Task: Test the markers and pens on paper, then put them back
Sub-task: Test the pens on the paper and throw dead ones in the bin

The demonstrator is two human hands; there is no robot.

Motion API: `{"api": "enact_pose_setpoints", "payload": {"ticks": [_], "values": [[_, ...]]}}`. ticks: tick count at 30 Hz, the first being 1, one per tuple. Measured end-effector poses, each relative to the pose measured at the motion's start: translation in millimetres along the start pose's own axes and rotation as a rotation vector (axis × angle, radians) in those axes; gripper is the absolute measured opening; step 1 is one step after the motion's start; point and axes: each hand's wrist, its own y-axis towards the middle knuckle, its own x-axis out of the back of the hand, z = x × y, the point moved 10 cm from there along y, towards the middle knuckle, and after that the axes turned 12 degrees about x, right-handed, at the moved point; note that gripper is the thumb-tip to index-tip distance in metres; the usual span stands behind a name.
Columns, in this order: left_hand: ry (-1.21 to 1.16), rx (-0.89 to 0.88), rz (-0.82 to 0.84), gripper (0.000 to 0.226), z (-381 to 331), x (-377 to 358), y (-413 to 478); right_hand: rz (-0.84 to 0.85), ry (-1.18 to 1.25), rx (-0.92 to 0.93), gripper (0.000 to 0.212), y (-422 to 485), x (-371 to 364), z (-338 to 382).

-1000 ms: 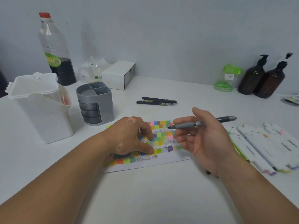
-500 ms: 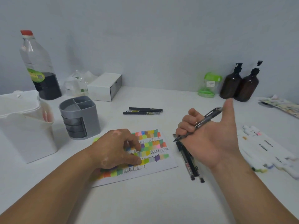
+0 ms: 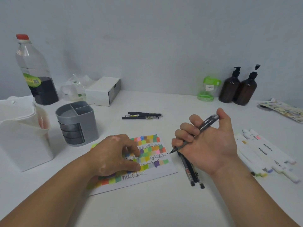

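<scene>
My right hand [image 3: 208, 145] grips a dark click pen [image 3: 205, 124], fingers curled round the barrel and thumb on its top end; the tip points down-left, just off the paper's right edge. My left hand [image 3: 114, 154] rests on the white paper [image 3: 165, 171], fingertips pressing on rows of coloured swatches and black scribbles. Dark pens [image 3: 191, 171] lie on the table under my right hand. More dark pens [image 3: 141, 115] lie further back. A row of white markers [image 3: 265, 154] lies at the right. The grey pen holder [image 3: 77, 123] stands left of the paper.
A white lidded bin [image 3: 21, 133] stands at the far left, a large bottle [image 3: 35, 71] with dark liquid behind it. A white box [image 3: 103, 90], a green-lidded jar [image 3: 209, 88] and two brown pump bottles [image 3: 237, 87] line the wall. A patterned sheet [image 3: 283, 109] lies far right.
My right hand turned palm-up and shifted the pen from a fingertip hold into a fist-like grip, thumb now pressing its top end. The left hand stayed on the paper.
</scene>
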Motion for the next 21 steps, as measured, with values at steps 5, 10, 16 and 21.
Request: {"api": "enact_pose_setpoints", "payload": {"ticks": [5, 10, 16, 21], "values": [[0.009, 0.008, 0.008, 0.034, 0, 0, 0, -0.086, -0.368, -0.032, 0.044, -2, 11, 0], [0.000, 0.010, 0.007, 0.034, -1, 1, -2, -0.210, -1.068, 0.067, 0.020, -4, 23, 21], [0.004, 0.009, 0.001, 0.036, -1, 4, -3, 0.034, -2.024, -0.008, 0.020, 6, 1, 15], [0.000, 0.006, -0.013, 0.036, 0, 6, -4, 0.138, -2.346, -0.183, 0.031, 18, 4, -7]]}}
